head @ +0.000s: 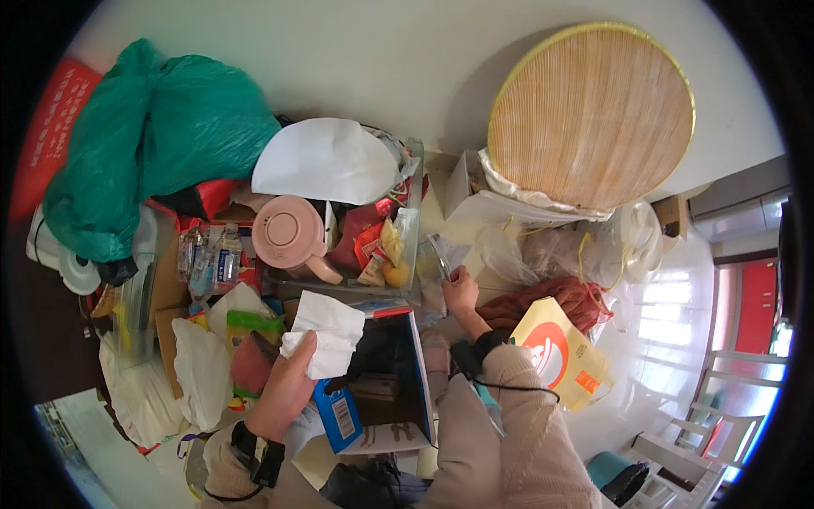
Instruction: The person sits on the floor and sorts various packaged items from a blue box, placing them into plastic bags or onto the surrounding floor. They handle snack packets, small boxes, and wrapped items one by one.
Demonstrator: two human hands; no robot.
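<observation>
My left hand [286, 388] grips a folded white paper tissue [327, 331] above an open blue cardboard box [337, 420] with a dark interior. Farther forward and to the right, my right hand [462, 291] pinches the edge of a clear plastic bag [435, 261] near the floor. A pink lidded pot with a handle [286, 232] sits at a clear plastic bin [413, 223], beside red and yellow packets [375, 245] and a small orange fruit [396, 273]. A white rounded sheet [327, 159] covers the bin's back part.
Green plastic bags [197, 127] stand at the back left, above clear plastic bottles [226, 261]. A round slatted wooden board [591, 118] leans on the wall over a white box [464, 191]. Right of my arm lie a red mesh bag [540, 302] and a yellow paper bag [559, 350].
</observation>
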